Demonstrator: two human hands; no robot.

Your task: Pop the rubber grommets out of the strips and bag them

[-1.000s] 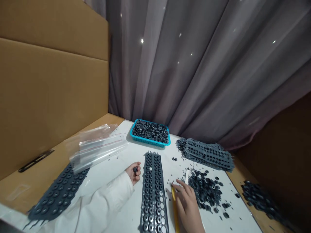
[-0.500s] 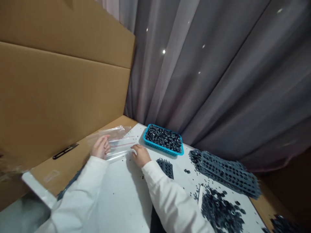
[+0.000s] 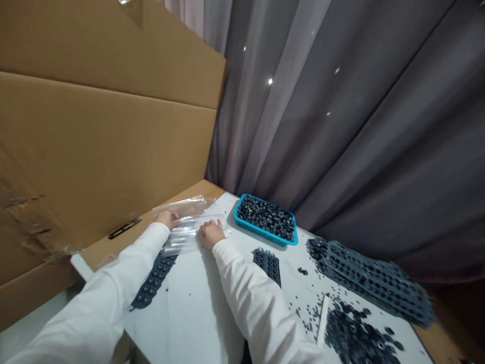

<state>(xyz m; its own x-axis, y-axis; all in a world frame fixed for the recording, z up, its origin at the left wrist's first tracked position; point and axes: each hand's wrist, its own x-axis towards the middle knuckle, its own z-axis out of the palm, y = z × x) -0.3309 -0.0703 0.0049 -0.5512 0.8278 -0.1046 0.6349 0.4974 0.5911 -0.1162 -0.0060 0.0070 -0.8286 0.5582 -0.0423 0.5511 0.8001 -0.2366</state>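
Clear plastic zip bags (image 3: 185,233) with red-lined closures lie in a loose stack near the table's far left. My left hand (image 3: 166,218) pinches their far edge. My right hand (image 3: 210,233) sits on the bag's right part, fingers curled down onto it. A dark grey perforated rubber sheet (image 3: 153,280) lies partly under my left sleeve. The far end of another sheet (image 3: 267,265) shows past my right sleeve, which hides the rest of it.
A turquoise basket (image 3: 265,221) of dark rubber rings stands at the far edge. Stacked grey sheets (image 3: 373,283) and a loose ring pile (image 3: 358,333) lie right, with small crumbs scattered about. A cardboard wall (image 3: 94,131) rises left; a grey curtain (image 3: 341,126) hangs behind.
My right hand has left the ring pile and moved to the bags. My left hand has also moved onto the bags. The view has swung, shifting the table right and down in frame.
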